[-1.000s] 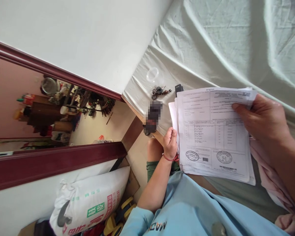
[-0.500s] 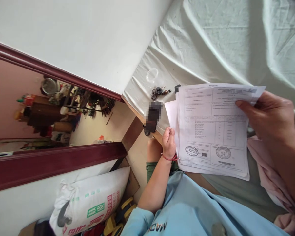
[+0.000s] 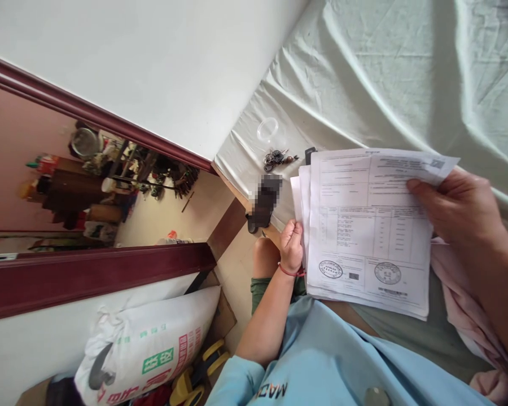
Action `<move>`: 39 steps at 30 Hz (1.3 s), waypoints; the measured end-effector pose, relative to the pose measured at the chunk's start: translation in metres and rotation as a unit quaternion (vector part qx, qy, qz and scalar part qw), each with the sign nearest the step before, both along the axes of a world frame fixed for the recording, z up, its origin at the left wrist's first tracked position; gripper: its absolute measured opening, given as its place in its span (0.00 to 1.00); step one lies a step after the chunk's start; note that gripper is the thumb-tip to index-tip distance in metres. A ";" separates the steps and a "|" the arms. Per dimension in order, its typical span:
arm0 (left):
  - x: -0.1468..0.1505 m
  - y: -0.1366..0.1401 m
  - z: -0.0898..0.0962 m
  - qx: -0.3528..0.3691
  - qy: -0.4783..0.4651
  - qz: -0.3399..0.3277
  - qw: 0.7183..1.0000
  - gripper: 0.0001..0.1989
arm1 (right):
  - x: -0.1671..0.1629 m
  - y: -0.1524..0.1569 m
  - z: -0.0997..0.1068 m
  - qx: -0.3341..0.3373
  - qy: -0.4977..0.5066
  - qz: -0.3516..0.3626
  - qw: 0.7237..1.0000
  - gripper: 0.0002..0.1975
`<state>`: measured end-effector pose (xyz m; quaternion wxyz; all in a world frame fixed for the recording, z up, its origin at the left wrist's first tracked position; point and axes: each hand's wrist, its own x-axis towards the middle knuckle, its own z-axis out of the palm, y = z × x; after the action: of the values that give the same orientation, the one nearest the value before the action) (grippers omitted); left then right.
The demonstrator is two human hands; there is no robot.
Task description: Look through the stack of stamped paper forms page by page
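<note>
A stack of printed sheets of paper (image 3: 375, 231), with tables of text and round stamps on the top one, is held up over my lap. My left hand (image 3: 290, 245), a red cord around its wrist, is closed on the sheets at their left edge. At the upper right corner, my right hand (image 3: 461, 203) pinches the top sheet, thumb on its face and fingers behind. Left of the stack, a bunch of keys (image 3: 275, 159) and a clear round plastic container (image 3: 267, 129) lie on the pale sheet. A dark, pixelated flat object (image 3: 266, 200) lies near the edge.
The bed or table with a wrinkled pale green cloth (image 3: 376, 84) extends behind the papers. Pink cloth (image 3: 461, 287) lies at my right side. A white printed sack (image 3: 152, 349) stands lower left, beside a dark red door frame (image 3: 97, 276). Cluttered items fill the room beyond.
The top sheet has shifted slightly down and right with my right hand, and more edges of the sheets beneath show at the left. Both hands keep their hold.
</note>
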<state>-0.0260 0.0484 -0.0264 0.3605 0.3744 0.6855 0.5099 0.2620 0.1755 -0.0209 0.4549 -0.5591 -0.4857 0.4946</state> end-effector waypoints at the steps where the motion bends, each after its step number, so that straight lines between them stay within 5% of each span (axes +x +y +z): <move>1: 0.001 0.000 0.001 0.001 0.005 -0.003 1.000 0.28 | -0.001 -0.001 -0.002 0.004 -0.022 0.015 1.000 0.14; 24: -0.003 -0.007 -0.009 0.024 0.007 -0.007 1.000 0.26 | -0.014 -0.007 -0.003 0.003 -0.071 0.043 0.997 0.18; 31: -0.006 -0.005 -0.014 0.016 -0.004 0.029 0.999 0.23 | -0.014 -0.005 0.001 0.083 -0.112 0.003 0.990 0.14; 39: -0.007 -0.005 -0.017 0.003 0.031 0.061 0.998 0.22 | -0.009 -0.004 -0.005 0.009 -0.123 -0.014 0.992 0.19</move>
<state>-0.0331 0.0435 -0.0430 0.3065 0.3484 0.7164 0.5209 0.2528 0.1715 -0.0259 0.4037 -0.6181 -0.5348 0.4109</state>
